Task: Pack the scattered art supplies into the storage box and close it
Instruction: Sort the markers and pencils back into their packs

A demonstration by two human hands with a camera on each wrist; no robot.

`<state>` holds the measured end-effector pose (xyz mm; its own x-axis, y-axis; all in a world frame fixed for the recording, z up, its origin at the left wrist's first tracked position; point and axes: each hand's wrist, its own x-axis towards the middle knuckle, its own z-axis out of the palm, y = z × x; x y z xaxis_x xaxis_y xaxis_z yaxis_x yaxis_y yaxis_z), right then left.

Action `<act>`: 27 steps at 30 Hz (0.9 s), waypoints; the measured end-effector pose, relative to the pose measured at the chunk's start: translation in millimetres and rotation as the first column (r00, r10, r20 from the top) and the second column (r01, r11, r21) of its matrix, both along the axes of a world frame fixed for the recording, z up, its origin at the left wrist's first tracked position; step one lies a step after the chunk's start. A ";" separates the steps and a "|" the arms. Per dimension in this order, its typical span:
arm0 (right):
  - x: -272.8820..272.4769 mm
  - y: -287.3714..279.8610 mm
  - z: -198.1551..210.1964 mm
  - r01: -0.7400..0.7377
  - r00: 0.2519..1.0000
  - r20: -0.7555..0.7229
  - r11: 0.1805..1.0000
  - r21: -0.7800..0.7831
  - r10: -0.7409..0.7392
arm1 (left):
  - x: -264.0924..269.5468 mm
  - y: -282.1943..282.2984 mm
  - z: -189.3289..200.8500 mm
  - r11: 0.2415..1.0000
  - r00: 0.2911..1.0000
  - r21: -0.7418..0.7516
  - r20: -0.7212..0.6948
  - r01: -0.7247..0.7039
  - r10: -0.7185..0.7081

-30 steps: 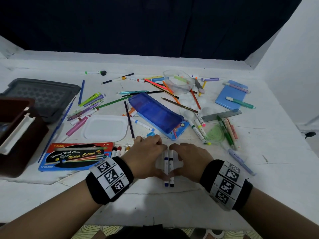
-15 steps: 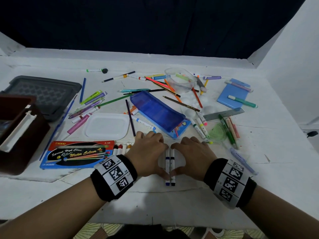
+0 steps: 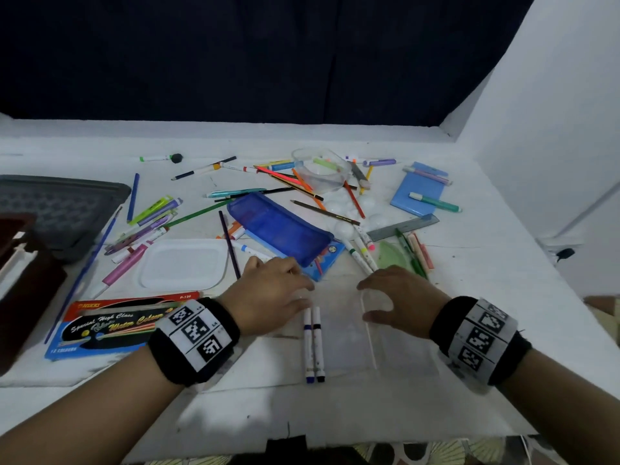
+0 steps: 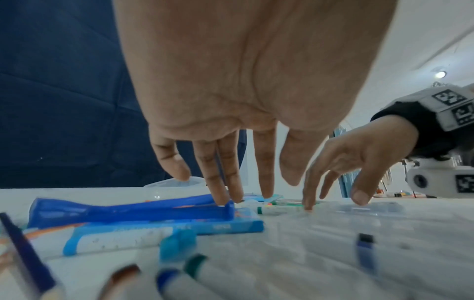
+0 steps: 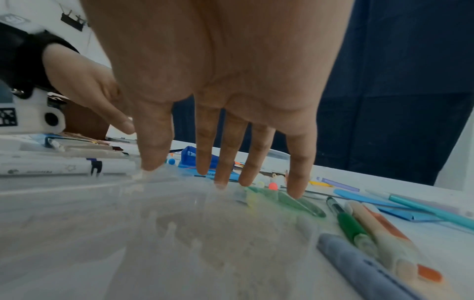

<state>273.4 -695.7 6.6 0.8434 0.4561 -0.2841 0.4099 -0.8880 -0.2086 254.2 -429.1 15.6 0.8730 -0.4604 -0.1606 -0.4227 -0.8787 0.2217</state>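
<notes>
1. Clutter fills the far half of the white table (image 3: 469, 330): a blue pencil case (image 3: 278, 226), a white lid (image 3: 183, 263), a watercolour box (image 3: 114, 325), a grey tray (image 3: 57, 209) and a dark brown storage box (image 3: 23, 283) at the left edge.
2. Left hand (image 3: 268, 293) lies with straight fingers beside the pencil case, holding nothing.
3. Right hand (image 3: 402, 300) spreads relaxed fingers on a clear plastic case (image 3: 369, 333), gripping nothing.
4. Two markers (image 3: 313, 344) lie side by side between the wrists.
5. Bare tabletop runs along the near edge.
</notes>
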 end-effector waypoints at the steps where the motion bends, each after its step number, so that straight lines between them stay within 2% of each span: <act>1: 0.7 -3.1 -0.6 0.007 1.000 0.012 1.000 0.022 -0.007 | 7.3 2.5 -0.5 0.999 0.999 -0.023 0.035 0.031 -0.030; 3: 5.0 -10.4 1.0 0.014 0.997 0.073 0.998 0.067 -0.018 | 26.0 7.2 -0.8 0.995 0.992 0.026 0.075 0.098 -0.099; 6: 14.0 -21.2 4.6 0.001 0.996 0.092 0.999 0.036 -0.004 | 51.9 12.0 0.5 0.964 0.987 0.229 0.046 0.137 -0.152; 9: 22.7 -25.0 10.2 0.006 0.998 -0.063 1.000 -0.026 -0.007 | 67.2 11.6 -0.6 0.926 0.984 0.334 -0.040 0.176 -0.173; 11: 29.0 -24.6 12.0 0.017 0.991 -0.131 0.999 -0.041 -0.023 | 75.9 10.6 -3.5 0.912 0.982 0.365 -0.046 0.187 -0.183; 15: 40.5 -18.6 16.3 -0.033 0.987 -0.163 0.988 -0.150 0.008 | 96.9 8.1 -8.2 0.919 0.984 0.353 -0.028 0.173 -0.174; 23: 91.1 -22.5 6.8 0.041 0.998 -0.043 0.986 -0.161 -0.048 | 129.7 -3.1 -14.4 0.937 0.988 0.319 0.009 0.142 -0.153; 27: 114.0 -22.1 0.8 0.152 0.988 0.000 0.986 -0.062 -0.152 | 142.3 -6.0 -13.4 0.942 0.987 0.306 0.024 0.141 -0.156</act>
